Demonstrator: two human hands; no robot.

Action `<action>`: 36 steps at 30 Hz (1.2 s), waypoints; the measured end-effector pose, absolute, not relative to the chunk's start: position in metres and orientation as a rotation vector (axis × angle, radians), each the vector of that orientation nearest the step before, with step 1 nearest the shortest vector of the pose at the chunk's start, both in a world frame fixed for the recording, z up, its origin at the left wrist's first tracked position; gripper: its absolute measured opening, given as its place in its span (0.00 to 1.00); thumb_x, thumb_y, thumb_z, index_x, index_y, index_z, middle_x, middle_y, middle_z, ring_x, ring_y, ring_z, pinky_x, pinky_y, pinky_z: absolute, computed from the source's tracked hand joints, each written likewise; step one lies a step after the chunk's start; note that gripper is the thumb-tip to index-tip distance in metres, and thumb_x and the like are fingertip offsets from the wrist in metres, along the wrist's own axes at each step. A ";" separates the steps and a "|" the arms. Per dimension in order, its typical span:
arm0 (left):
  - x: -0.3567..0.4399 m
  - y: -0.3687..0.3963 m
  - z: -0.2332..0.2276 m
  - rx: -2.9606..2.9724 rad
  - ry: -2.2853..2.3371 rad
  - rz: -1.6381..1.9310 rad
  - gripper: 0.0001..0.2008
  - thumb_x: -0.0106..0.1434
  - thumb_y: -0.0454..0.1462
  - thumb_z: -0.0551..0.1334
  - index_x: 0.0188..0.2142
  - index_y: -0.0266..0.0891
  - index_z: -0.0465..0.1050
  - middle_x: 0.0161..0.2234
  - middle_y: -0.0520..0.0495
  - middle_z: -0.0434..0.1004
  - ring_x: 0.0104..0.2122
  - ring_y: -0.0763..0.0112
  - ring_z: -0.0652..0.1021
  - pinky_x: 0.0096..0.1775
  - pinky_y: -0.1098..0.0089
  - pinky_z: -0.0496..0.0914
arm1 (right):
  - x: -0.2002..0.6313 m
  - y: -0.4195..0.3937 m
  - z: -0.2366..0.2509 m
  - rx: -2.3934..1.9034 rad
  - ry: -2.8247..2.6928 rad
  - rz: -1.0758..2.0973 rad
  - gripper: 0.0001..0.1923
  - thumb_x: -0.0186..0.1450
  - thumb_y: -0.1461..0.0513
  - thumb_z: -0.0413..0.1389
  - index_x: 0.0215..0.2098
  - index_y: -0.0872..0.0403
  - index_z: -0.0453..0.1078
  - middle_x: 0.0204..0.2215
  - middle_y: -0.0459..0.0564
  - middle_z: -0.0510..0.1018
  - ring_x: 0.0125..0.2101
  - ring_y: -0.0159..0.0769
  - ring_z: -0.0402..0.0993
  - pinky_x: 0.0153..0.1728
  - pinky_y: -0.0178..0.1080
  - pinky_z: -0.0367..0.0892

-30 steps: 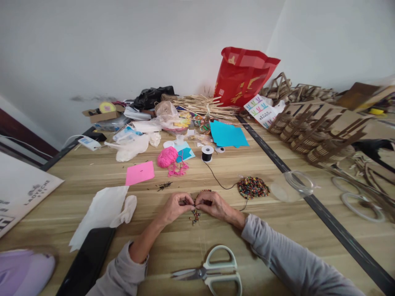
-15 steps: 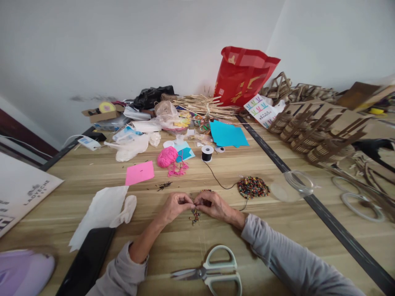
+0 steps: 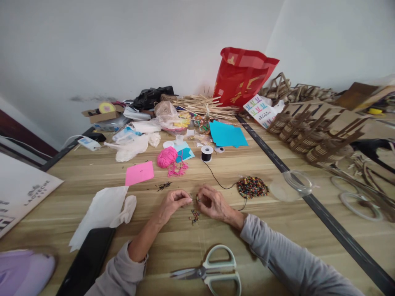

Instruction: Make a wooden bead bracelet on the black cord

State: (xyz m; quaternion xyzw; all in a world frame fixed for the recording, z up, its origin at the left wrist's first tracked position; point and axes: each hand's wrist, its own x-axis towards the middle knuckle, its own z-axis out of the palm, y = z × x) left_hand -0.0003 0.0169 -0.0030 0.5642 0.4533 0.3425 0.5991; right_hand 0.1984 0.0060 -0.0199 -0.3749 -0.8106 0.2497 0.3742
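My left hand point(image 3: 175, 202) pinches a thin dark cord point(image 3: 194, 200) between thumb and fingertips. Facing it, my right hand point(image 3: 212, 203) is closed at the cord's other side, and a short dark stretch shows between the two hands. Whether a bead sits on that stretch is too small to tell. Just below the fingertips lie several small multicoloured beads point(image 3: 194, 216) on the table. A coiled heap of strung beads point(image 3: 252, 187) rests to the right, with black cord running from it toward a spool of black cord point(image 3: 206, 153).
Scissors point(image 3: 212, 271) lie near the front edge. To the left are a black phone point(image 3: 88, 263), white paper point(image 3: 98, 211) and a pink sheet point(image 3: 139, 172). Pink yarn point(image 3: 167, 157) sits behind the hands. Woven baskets point(image 3: 321, 139) and a clear round lid point(image 3: 291, 187) stand right.
My hands have drawn slightly apart, so the dark cord now shows between them. The loose beads below are more fully in view.
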 end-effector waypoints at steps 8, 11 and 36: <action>-0.001 0.015 -0.005 1.160 1.012 0.931 0.14 0.47 0.43 0.69 0.23 0.35 0.71 0.20 0.51 0.72 0.22 0.75 0.69 0.28 0.73 0.64 | 0.197 0.003 -0.019 -1.052 -2.091 0.570 0.13 0.51 0.72 0.49 0.34 0.54 0.63 0.29 0.46 0.66 0.24 0.29 0.61 0.24 0.31 0.55; 0.000 0.014 -0.005 1.176 1.012 0.925 0.13 0.47 0.43 0.68 0.23 0.34 0.71 0.21 0.51 0.72 0.23 0.75 0.69 0.28 0.73 0.64 | 0.198 0.002 -0.019 -1.014 -2.068 0.598 0.17 0.50 0.72 0.49 0.39 0.55 0.63 0.29 0.45 0.65 0.22 0.28 0.60 0.24 0.31 0.55; 0.007 -0.043 0.083 1.920 0.988 0.869 0.11 0.64 0.37 0.54 0.42 0.43 0.74 0.44 0.44 0.74 0.46 0.61 0.73 0.49 0.63 0.68 | 0.200 0.003 -0.014 -0.907 -1.928 0.876 0.11 0.65 0.57 0.53 0.32 0.58 0.69 0.24 0.47 0.71 0.23 0.28 0.64 0.24 0.30 0.60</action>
